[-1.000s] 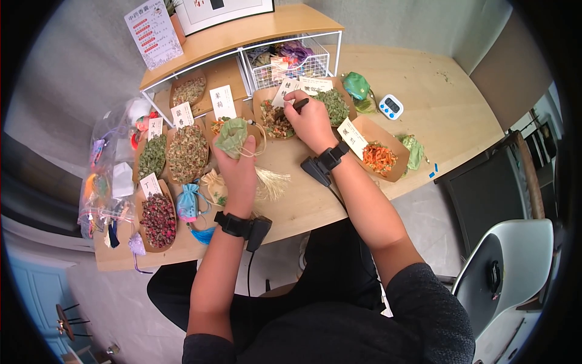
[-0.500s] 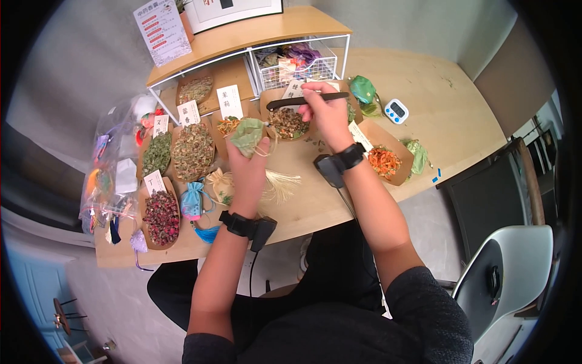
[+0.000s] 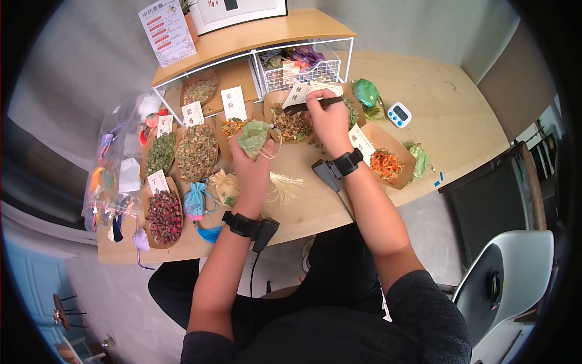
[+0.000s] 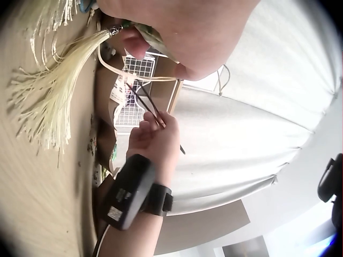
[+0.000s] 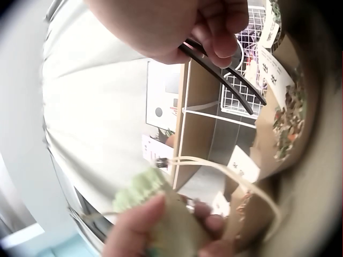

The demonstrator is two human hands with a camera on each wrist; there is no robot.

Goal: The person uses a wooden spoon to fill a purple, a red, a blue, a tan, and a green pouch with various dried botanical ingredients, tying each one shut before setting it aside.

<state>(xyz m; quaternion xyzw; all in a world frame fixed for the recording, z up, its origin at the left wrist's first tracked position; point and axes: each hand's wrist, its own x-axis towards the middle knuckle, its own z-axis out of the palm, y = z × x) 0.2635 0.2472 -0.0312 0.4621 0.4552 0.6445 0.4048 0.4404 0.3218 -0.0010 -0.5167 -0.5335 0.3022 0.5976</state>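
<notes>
My left hand (image 3: 247,179) holds a pale green drawstring pouch (image 3: 253,138) upright, its gathered mouth up and its cream cord looping out to the right. A cream tassel (image 4: 59,96) hangs from it. In my right hand (image 3: 331,126) is a pair of dark tweezers (image 5: 228,84), pinched between thumb and fingers with the tips pointing left toward the pouch. The tweezers' two arms stand slightly apart at the tips in the right wrist view. Below them lies a paper tray of brown mixed herbs (image 3: 291,127), with a label card (image 3: 297,94) behind it.
Left stand trays of rosebuds (image 3: 165,218), green leaves (image 3: 160,155) and pale herbs (image 3: 197,151). An orange-petal tray (image 3: 386,167) and timer (image 3: 399,114) are at right. Behind rises a shelf (image 3: 254,45) with a wire basket (image 3: 303,73). A blue pouch (image 3: 195,200) lies near the front.
My right hand has lifted the tweezers out of the brown herb tray and turned them nearly level, tips leftward. My left hand keeps holding the pouch; the head view has shifted slightly.
</notes>
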